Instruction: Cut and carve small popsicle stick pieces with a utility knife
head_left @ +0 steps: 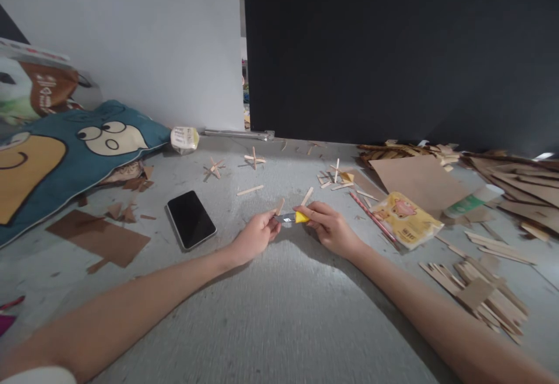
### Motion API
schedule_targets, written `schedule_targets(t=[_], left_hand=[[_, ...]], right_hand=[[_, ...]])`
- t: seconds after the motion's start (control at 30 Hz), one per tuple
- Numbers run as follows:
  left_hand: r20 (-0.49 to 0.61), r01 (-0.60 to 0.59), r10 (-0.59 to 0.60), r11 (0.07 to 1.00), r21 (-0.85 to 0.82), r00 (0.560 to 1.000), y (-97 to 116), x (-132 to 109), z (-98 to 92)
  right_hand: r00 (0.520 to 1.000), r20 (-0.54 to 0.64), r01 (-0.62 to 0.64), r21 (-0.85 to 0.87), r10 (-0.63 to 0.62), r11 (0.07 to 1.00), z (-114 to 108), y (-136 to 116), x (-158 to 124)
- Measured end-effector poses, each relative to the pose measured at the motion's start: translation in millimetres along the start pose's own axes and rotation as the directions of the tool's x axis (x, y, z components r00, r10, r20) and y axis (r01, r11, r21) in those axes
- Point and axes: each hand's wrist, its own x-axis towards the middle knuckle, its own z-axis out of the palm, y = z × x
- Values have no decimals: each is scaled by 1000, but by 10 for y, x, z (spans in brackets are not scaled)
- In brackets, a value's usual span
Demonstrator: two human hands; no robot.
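Observation:
My left hand (257,236) is closed, with a short wooden craft stick (279,206) pinched between thumb and fingers. My right hand (331,228) is wrapped round a yellow utility knife (301,217). The knife's grey blade end (286,218) points left and meets the left fingertips; whether it touches the stick I cannot tell. Just above the right fingers shows another wooden stick (307,196), and I cannot tell whether it is held or lies on the table. Beyond the hands lie small crossed-stick pieces (213,167) (254,158) and a loose stick (250,190).
Left of the hands are a black-screened phone (191,219), brown cardboard (100,237) and a blue cartoon cushion (87,151). On the right lie a yellow packet (408,219), a green-and-white glue stick (473,200), a cardboard sheet (413,175) and bundled wooden sticks (491,308).

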Motion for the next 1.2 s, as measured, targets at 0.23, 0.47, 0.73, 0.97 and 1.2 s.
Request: schedule_targets(t=[0.23, 0.47, 0.73, 0.97, 1.2], left_hand=[[9, 17, -19, 990, 138, 1000, 3, -16, 19], [21, 33, -37, 988, 148, 999, -3, -47, -30], [29, -22, 16, 975, 223, 999, -37, -20, -4], [6, 40, -41, 998, 37, 999, 28, -77, 15], [-5, -1, 1, 997, 76, 1000, -107, -38, -9]], right_hand=[[999, 14, 44, -42, -43, 998, -8, -55, 4], [999, -8, 37, -36, -38, 999, -6, -43, 7], [998, -8, 63, -43, -64, 997, 10, -48, 8], [998, -32, 49, -49, -50, 998, 8, -44, 15], [997, -21, 75, -63, -76, 995, 11, -49, 16]])
